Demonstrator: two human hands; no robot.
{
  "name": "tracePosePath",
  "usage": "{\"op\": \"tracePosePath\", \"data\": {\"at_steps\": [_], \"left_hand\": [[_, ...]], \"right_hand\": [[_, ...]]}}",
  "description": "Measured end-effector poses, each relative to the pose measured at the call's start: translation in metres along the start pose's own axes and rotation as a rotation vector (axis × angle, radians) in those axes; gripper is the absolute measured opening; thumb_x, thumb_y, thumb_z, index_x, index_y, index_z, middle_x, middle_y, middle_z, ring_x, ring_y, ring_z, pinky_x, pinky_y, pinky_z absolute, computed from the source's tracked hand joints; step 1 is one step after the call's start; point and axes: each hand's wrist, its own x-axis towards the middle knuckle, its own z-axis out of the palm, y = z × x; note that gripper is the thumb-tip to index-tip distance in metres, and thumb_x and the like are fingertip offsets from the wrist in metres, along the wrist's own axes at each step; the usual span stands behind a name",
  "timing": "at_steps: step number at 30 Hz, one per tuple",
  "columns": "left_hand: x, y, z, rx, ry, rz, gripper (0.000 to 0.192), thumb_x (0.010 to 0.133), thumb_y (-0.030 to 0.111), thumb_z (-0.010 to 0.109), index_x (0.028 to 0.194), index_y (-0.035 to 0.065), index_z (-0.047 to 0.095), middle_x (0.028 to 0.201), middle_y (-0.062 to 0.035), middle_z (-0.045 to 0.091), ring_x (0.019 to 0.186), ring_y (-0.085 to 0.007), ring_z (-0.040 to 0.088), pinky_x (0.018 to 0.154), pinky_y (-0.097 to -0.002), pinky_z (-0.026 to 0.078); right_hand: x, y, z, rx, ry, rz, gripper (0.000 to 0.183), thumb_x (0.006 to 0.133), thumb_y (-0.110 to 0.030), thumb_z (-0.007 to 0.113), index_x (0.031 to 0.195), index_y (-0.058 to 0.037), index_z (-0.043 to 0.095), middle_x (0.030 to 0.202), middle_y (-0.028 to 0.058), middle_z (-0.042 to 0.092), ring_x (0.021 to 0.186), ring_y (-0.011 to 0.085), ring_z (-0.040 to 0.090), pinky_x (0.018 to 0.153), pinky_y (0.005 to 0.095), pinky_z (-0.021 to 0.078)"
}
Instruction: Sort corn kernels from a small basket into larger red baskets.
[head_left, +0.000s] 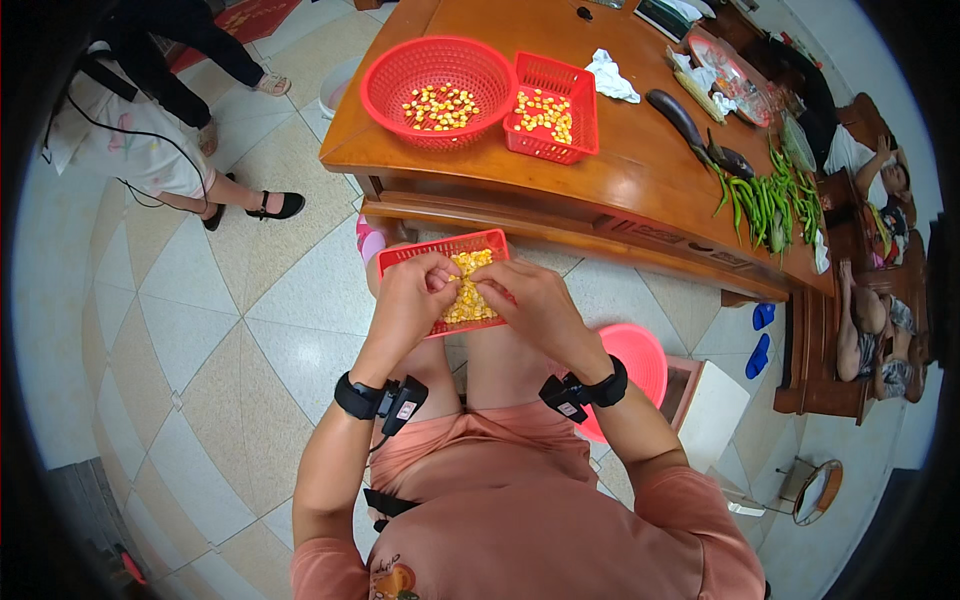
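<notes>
On my lap rests a red rectangular plastic basket (489, 241) with a layer of yellow corn kernels (469, 304) in it. Over its left side is my left hand (415, 289), thumb and fingers drawn together just above the kernels. My right hand (525, 289) reaches in from the other side, its fingertips bent close to those of the left. The two sets of fingertips nearly meet over the middle of the basket. Anything pinched between them is too small to make out.
Ahead stands a wooden table (480, 172) with a round red basket (439, 64) and a rectangular one (551, 146), both holding kernels. Eggplant (675, 116) and green chili peppers (765, 202) lie rightward. A pink basin (637, 356) is by my right leg. People are nearby.
</notes>
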Motion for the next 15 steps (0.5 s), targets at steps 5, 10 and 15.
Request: {"op": "tracePosePath", "data": {"at_steps": [5, 10, 15], "left_hand": [[0.0, 0.001, -0.008, -0.475, -0.129, -0.21, 0.01, 0.089, 0.0, 0.066, 0.098, -0.001, 0.064, 0.082, -0.002, 0.066, 0.073, -0.0064, 0.062, 0.067, -0.0205, 0.052], [-0.004, -0.002, -0.009, -0.574, -0.151, -0.203, 0.011, 0.091, -0.002, 0.064, 0.101, -0.0002, 0.062, 0.086, -0.0018, 0.066, 0.075, -0.0058, 0.062, 0.07, -0.0196, 0.052], [-0.006, -0.008, -0.006, -0.592, -0.141, -0.188, 0.013, 0.091, -0.002, 0.065, 0.103, -0.0016, 0.062, 0.086, -0.0021, 0.065, 0.076, -0.0059, 0.062, 0.07, -0.0194, 0.052]], "right_hand": [[0.004, -0.01, 0.004, 0.127, -0.001, 0.097, 0.019, 0.088, -0.009, 0.064, 0.106, -0.0049, 0.065, 0.092, 0.0157, 0.069, 0.081, 0.0328, 0.068, 0.068, 0.0403, 0.054], [0.008, -0.016, 0.004, 0.201, -0.05, 0.175, 0.019, 0.089, -0.006, 0.065, 0.108, -0.0018, 0.063, 0.092, 0.018, 0.071, 0.084, 0.03, 0.072, 0.069, 0.036, 0.0562], [0.007, -0.011, 0.01, 0.234, -0.046, 0.189, 0.019, 0.09, -0.007, 0.066, 0.108, -0.0019, 0.065, 0.089, 0.0148, 0.072, 0.075, 0.0232, 0.071, 0.066, 0.0319, 0.0559]]}}
